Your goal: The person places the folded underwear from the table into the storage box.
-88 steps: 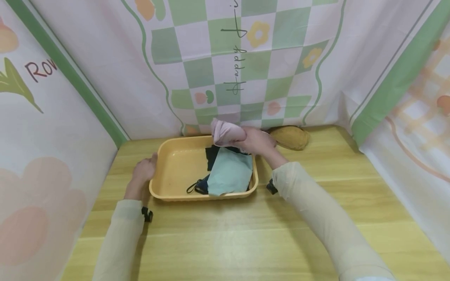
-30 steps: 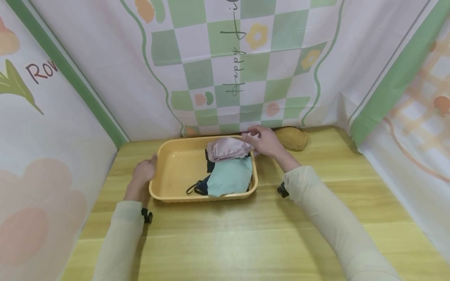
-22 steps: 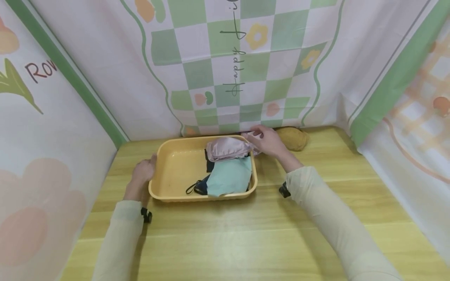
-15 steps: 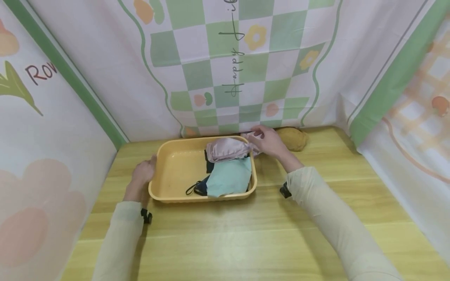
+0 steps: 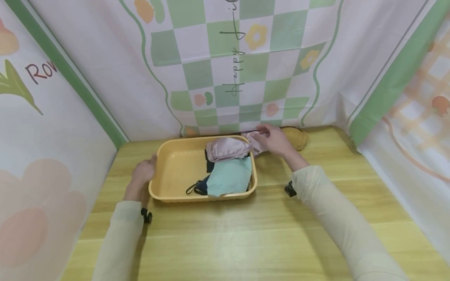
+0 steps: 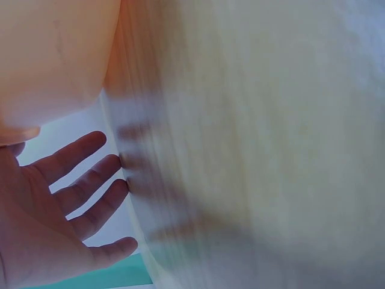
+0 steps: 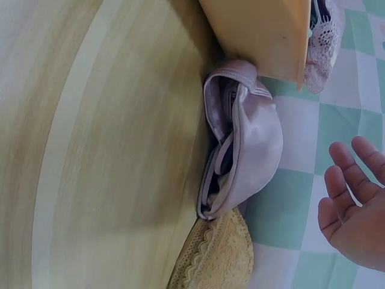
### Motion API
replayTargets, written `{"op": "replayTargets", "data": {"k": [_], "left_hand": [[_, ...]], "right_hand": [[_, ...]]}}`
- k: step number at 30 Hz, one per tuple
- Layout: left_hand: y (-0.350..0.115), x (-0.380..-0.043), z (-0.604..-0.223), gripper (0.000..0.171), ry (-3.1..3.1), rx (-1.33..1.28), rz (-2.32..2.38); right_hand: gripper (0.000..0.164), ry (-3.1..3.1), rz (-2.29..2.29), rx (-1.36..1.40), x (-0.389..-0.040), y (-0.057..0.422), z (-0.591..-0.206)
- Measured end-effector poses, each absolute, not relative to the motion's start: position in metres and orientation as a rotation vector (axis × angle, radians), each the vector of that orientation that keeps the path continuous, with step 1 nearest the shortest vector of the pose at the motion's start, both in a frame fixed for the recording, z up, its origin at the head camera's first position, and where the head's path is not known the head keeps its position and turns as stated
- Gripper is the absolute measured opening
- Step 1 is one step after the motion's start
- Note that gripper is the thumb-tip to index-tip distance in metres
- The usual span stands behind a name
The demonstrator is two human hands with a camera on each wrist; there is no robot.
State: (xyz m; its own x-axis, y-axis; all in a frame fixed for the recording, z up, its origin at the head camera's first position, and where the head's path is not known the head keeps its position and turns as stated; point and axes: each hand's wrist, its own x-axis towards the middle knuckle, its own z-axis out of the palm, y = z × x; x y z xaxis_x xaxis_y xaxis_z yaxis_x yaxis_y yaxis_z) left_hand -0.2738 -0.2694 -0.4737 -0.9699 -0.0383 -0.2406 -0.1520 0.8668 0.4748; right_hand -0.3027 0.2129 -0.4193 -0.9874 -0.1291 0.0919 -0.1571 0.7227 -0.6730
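Note:
At the left end of a yellow tray (image 5: 175, 171), my left hand (image 5: 144, 171) has its thumb at the rim. In the left wrist view that hand (image 6: 54, 223) holds its fingers straight and spread. My right hand (image 5: 275, 141) hovers beyond the tray's right end, its fingers loosely bent and holding nothing. Near it a pink satin bra (image 7: 249, 150) lies on the table against the tray. A mustard bra (image 7: 222, 256) with a lace edge adjoins it. Inside the tray are a folded pink garment (image 5: 227, 149), a mint-green cloth (image 5: 228, 177) and dark pieces (image 5: 202, 187).
The wooden table (image 5: 225, 238) runs toward me from the tray. A checked fabric backdrop (image 5: 228, 78) stands right behind the tray, and printed cloth walls rise on both sides.
My right hand laid the folded pink garment into the tray's back right corner and let go. It then drew slightly right, baring more of the pink bra outside. The left hand stayed put.

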Motion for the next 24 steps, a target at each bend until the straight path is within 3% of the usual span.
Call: {"op": "replayTargets", "data": {"k": [11,24], "left_hand": [[-0.269,-0.274,-0.472,0.086,2.826,-0.156,0.750],[-0.269,-0.273,-0.474,0.093,2.828,-0.150,0.749]], "right_hand": [[0.077,-2.894,1.070,0.202,-0.301,0.232,-0.422],[0.069,-2.906,0.998,0.161,-0.300,0.251,-0.422]]}}
